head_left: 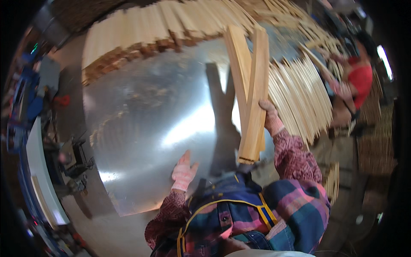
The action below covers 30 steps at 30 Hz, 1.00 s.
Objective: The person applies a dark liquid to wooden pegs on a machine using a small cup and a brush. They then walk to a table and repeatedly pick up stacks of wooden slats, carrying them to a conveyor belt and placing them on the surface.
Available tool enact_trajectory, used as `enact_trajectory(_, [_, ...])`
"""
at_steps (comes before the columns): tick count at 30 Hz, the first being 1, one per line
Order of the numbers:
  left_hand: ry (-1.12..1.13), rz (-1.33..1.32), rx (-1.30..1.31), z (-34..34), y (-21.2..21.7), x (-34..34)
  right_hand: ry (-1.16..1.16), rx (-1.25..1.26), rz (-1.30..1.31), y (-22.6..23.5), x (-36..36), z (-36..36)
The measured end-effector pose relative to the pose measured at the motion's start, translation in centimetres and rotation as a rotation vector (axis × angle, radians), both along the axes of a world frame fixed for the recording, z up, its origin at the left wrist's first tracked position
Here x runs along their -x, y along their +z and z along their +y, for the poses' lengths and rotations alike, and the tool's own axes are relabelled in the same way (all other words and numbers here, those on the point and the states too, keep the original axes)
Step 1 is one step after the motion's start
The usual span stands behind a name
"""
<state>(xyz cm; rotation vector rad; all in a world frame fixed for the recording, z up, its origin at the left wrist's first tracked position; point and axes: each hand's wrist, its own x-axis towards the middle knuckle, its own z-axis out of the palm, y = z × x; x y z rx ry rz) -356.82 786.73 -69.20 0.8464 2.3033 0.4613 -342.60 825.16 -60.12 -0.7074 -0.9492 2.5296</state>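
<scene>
My right hand (270, 116), in a pale pink glove, is closed on a bundle of wooden slats (255, 92) raised over the metal-topped table (145, 141). Toward their far ends the slats spread into a V, and their near ends come together close to my apron. A dark forked shadow falls on the sheet metal beside them. My left hand (184, 171), gloved alike, is above the near part of the table with its fingers apart and nothing in it.
A long row of wooden slats (145, 30) lines the table's far side. Another row of slats (299, 98) lies just right of the bundle. Loose thin strips (299, 25) are heaped at the far right. A co-worker in red (360, 81) handles wood there. Machinery (72, 158) stands at left.
</scene>
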Motion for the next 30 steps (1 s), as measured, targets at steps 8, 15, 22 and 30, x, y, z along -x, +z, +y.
enact_trajectory(8, [0.340,0.501,0.063,-17.6,-5.2,11.9,0.072,-0.402,-0.281,3.1,32.8,-4.4])
enact_trajectory(15, [0.281,0.351,0.029,-18.8,-7.5,14.8,0.242,-1.745,-0.392,0.7,68.2,6.2])
enact_trajectory(22, [0.295,0.567,-0.033,-18.5,-7.9,15.2,0.173,-1.789,-0.918,-6.6,80.3,-1.6])
enact_trajectory(30, [0.227,0.423,0.065,-16.3,-5.5,13.7,0.144,-1.403,-0.430,-17.2,43.2,-4.6])
